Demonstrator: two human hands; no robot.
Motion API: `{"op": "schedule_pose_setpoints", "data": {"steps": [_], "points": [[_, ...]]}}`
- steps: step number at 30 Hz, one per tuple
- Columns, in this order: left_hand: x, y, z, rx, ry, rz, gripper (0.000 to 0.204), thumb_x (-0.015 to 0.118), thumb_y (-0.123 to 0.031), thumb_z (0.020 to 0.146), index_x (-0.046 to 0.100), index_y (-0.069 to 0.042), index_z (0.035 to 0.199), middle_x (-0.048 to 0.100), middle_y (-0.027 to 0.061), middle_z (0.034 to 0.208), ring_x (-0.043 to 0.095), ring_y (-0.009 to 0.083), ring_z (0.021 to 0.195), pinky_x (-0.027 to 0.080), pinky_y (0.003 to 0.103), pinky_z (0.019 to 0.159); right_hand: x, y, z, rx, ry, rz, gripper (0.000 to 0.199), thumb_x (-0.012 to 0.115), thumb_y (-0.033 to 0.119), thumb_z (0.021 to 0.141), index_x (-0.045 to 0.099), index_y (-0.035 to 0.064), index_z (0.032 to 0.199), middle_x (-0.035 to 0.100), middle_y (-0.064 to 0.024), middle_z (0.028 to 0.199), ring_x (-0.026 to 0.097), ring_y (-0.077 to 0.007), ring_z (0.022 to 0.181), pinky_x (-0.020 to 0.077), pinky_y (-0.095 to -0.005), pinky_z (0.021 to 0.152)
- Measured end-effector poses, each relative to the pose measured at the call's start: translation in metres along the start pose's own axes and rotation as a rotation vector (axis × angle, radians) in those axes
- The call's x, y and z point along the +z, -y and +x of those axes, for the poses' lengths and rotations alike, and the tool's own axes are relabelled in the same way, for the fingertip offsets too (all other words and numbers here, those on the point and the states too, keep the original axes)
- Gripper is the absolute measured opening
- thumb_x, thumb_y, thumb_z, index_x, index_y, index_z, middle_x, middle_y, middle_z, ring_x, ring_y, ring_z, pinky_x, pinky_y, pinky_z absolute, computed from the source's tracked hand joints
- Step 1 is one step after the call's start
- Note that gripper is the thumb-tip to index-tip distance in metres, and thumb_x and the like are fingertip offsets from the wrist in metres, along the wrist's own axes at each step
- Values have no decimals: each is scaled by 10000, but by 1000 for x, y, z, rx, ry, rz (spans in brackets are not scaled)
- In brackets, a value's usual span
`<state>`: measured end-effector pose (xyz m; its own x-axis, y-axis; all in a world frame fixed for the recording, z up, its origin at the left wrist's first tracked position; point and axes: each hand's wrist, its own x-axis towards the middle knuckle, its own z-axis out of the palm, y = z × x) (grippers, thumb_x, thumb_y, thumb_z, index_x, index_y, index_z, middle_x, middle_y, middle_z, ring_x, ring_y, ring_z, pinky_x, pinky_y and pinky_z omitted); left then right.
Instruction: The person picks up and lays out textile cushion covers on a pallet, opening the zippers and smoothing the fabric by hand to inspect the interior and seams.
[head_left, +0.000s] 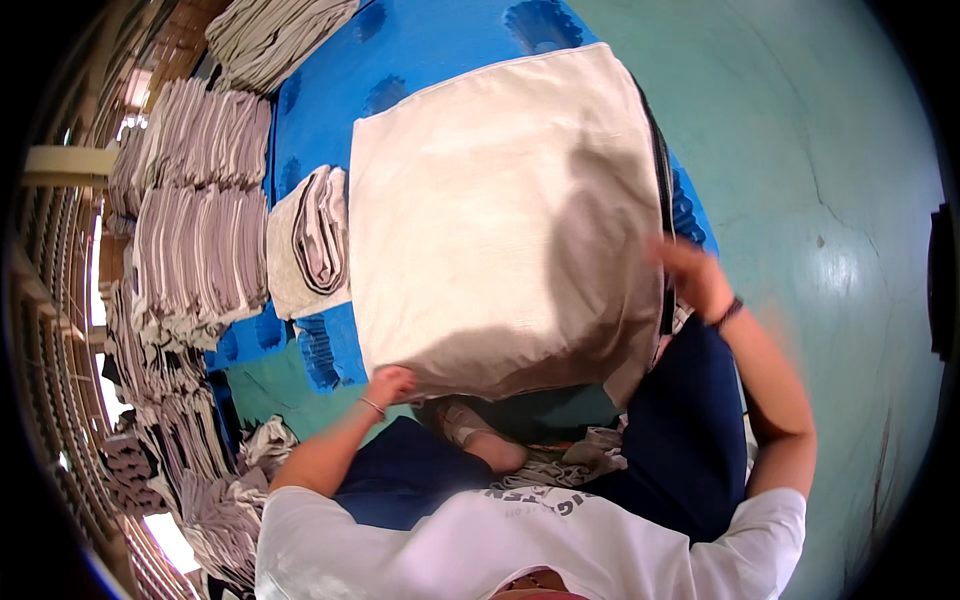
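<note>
A large cream fabric cover (480, 230), roughly square, lies spread out in front of me with a black zipper (656, 150) along its right edge. My left hand (392, 383) is closed on the near left corner of the cover. Over the right edge, beside the zipper, is my right hand (695, 275), with its fingers stretched out and blurred by motion. Whether those fingertips touch the fabric is hard to make out. Shadows fall across the right and near parts of the cover.
Beneath the cover is a blue mat (330, 50) with dark patches on a green floor (800, 200). Folded cloth (310, 245) sits to the cover's left. Tall stacks of folded fabric (200, 250) line the left side. More loose cloth (565, 465) lies between my legs.
</note>
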<state>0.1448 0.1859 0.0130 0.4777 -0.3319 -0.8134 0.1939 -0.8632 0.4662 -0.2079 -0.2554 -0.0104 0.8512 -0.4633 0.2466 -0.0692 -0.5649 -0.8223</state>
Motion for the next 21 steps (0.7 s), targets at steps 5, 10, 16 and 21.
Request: {"op": "schedule_pose_setpoints", "data": {"steps": [5,10,16,21], "points": [[-38,19,5,-48,-545,-11,351,601,-156,734,520,-24,1049,580,58,972,545,171,869,432,272,741,12,30,-35,-225,451,-458,390,516,179,707,541,169,1097,436,-91,1258,586,-220,757,447,-333,625],[-20,-10,-13,-189,-536,-164,577,637,-178,698,385,-26,1193,486,103,1136,487,215,1009,360,331,878,-3,17,-47,-108,505,-571,490,538,290,701,469,248,1185,369,-44,1313,562,-214,773,418,-367,727],[-22,0,0,-166,-458,-225,576,635,-160,703,373,-27,1199,482,119,1137,485,256,1027,395,367,841,22,21,-52,-8,499,-874,597,573,342,652,409,281,1223,308,-1,1349,562,-169,800,403,-363,790],[-24,-3,1,-180,-396,-370,500,652,-151,701,432,-22,1131,521,113,1069,526,241,944,430,374,787,30,20,-49,-99,232,-737,321,536,160,648,550,188,967,483,-5,1172,580,-164,667,447,-341,614]]}}
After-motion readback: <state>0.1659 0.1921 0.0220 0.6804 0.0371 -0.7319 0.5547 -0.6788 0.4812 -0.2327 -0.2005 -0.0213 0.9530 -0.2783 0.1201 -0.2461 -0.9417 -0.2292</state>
